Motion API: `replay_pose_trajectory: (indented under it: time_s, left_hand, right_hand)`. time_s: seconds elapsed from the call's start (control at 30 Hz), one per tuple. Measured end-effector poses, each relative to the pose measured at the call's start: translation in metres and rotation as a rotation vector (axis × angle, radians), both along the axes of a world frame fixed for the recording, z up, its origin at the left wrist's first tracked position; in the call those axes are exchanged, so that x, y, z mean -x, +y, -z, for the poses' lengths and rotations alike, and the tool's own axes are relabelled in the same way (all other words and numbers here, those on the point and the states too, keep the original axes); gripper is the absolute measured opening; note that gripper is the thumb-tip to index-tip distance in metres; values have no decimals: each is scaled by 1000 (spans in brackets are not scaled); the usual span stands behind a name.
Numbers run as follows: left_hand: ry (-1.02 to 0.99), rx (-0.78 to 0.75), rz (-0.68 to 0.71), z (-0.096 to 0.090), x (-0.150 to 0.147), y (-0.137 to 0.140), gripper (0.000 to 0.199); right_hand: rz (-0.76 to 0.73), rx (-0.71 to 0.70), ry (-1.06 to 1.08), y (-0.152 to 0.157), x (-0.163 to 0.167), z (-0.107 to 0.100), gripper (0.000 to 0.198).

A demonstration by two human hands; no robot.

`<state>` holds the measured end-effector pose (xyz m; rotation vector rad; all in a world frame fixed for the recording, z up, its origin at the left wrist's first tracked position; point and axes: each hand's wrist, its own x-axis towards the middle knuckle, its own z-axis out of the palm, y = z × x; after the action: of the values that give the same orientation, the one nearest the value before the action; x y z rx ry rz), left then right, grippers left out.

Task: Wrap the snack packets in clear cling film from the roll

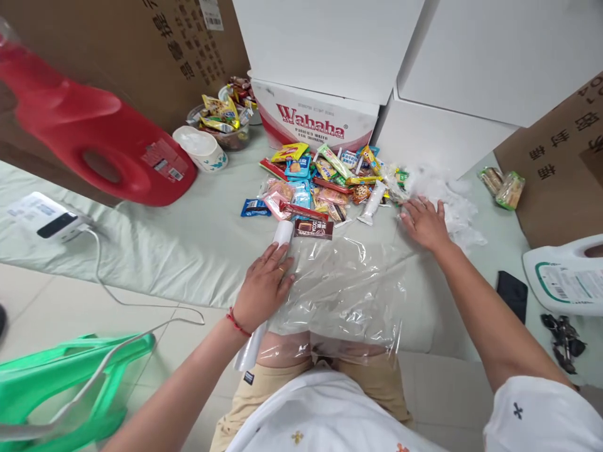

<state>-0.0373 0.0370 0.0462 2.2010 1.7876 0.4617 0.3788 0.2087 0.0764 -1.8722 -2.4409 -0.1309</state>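
Observation:
My left hand (266, 279) lies flat across a roll of clear plastic film (282, 233), fingers stretched over it rather than wrapped round. From the roll a transparent sheet of film (348, 282) spreads to the right, its near end hanging over the table edge above my lap. My right hand (426, 223) is open, fingers spread, touching the edge of a heap of crumpled white translucent plastic (450, 201). Between and beyond both hands lies a pile of wrapped snacks (325, 182). A brown cocoa packet (313, 230) sits at the film's far edge.
Behind the snacks stand a Wahaha carton (315, 119) and white boxes (330, 44). Left are a red jug (94, 138), a paper cup (200, 149), a snack tub (230, 135) and a white corded device (44, 216). A white bottle (565, 276) and keys (563, 342) lie right.

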Motion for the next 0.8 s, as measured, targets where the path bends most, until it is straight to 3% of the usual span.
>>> replay_pose_trajectory:
  time_s: [0.13, 0.27, 0.4, 0.5, 0.6, 0.73, 0.8]
  left_hand:
    - [-3, 5, 11, 1, -5, 2, 38]
    - [27, 18, 4, -2, -10, 2, 37]
    - [-4, 4, -17, -1, -3, 1, 37]
    - [-31, -11, -3, 3, 3, 1, 38]
    - [-36, -39, 9, 6, 5, 1, 39]
    - [-17, -60, 14, 8, 6, 0, 38]
    - [-14, -59, 20, 9, 6, 0, 37]
  right_hand:
    - [180, -139, 150, -2, 58, -16, 58]
    - [379, 106, 252, 20, 115, -6, 68]
    - [462, 295, 224, 25, 122, 2, 59]
    - [362, 355, 149, 7, 107, -3, 47]
    - [137, 302, 146, -2, 102, -13, 38]
    - [-77, 81, 145, 32, 142, -21, 38]
    - [-120, 65, 95, 62, 172, -20, 43]
